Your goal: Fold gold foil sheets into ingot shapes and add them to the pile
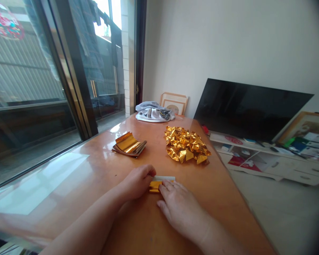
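Observation:
A small gold foil paper [156, 185], partly folded with a white underside showing, lies on the wooden table [95, 166] in front of me. My left hand [136, 182] pinches its left end with curled fingers. My right hand [179, 207] lies flat with its fingertips pressing the paper's right part. Beyond them sits a stack of flat gold foil sheets [129, 144] at the left and a heap of folded gold foil pieces [186, 144] at the right.
A crumpled grey and white cloth [154, 112] lies at the table's far end, before framed pictures [174, 102] leaning on the wall. A dark TV screen [247, 108] leans over a low white cabinet [276, 161] at the right. Glass sliding doors [42, 88] run along the left.

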Demonstrator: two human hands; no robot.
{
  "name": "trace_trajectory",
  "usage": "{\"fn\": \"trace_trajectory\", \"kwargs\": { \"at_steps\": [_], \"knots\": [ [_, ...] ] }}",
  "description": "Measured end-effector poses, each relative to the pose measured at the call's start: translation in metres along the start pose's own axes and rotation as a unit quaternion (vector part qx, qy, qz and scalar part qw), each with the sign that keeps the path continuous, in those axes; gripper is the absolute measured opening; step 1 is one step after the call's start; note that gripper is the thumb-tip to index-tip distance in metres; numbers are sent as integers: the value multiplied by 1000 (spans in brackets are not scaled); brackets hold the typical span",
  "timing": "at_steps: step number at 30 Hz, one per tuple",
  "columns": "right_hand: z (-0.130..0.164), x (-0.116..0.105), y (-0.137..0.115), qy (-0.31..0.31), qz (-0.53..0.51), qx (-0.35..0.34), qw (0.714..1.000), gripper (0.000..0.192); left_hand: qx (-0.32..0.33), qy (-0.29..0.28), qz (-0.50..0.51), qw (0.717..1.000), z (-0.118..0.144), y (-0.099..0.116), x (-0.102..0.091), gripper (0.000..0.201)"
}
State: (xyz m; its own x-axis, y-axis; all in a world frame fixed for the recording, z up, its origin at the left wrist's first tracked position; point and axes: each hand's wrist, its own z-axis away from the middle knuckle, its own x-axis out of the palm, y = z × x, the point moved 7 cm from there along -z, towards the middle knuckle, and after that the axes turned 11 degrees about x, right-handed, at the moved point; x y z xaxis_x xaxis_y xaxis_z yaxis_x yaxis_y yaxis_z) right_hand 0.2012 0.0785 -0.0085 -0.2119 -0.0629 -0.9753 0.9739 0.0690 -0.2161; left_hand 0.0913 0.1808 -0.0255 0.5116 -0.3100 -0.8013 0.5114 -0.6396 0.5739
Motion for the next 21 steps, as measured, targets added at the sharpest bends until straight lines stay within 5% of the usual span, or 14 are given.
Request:
{"fn": "trace_trajectory", "kwargs": {
  "at_steps": [5, 21],
  "knots": [
    [0, 2, 1, 3, 7, 7, 1000, 50, -33, 19, 41, 998, 0, -16, -4, 15],
    [0, 3, 2, 5, -5, 29, 1000, 52, -65, 50, 55, 995, 2, -23, -4, 17]
  ]
}}
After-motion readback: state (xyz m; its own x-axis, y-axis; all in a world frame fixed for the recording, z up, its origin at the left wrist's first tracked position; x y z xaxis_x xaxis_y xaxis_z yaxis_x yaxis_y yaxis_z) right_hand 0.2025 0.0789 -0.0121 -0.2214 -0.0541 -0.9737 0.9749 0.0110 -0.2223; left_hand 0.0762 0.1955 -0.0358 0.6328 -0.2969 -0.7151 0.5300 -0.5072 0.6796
